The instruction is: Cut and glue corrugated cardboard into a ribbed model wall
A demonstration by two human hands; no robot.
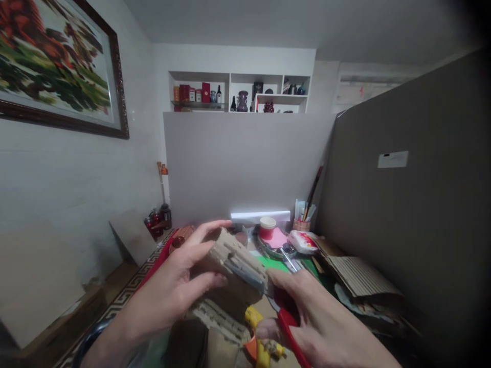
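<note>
My left hand (180, 276) is closed around a grey-brown cardboard piece (240, 255), thumb on the near face and fingers behind the top. Its edges look ragged and rough, and a bluish-grey strip (245, 278) runs along one side. My right hand (307, 312) grips red-handled scissors (287, 324), with its index finger against the cardboard's right end; most of the blades are hidden. Below the cardboard lies a yellow object with an orange part (262, 352), close to my right fingers. I cannot make out its kind.
Behind my hands are a red and white paper cup (267, 228), pink paper (278, 239) and a white and red packet (303, 241). A pen holder (302, 225) stands at the back. Corrugated cardboard (358, 276) is stacked right. Grey panels (245, 163) stand behind and to the right.
</note>
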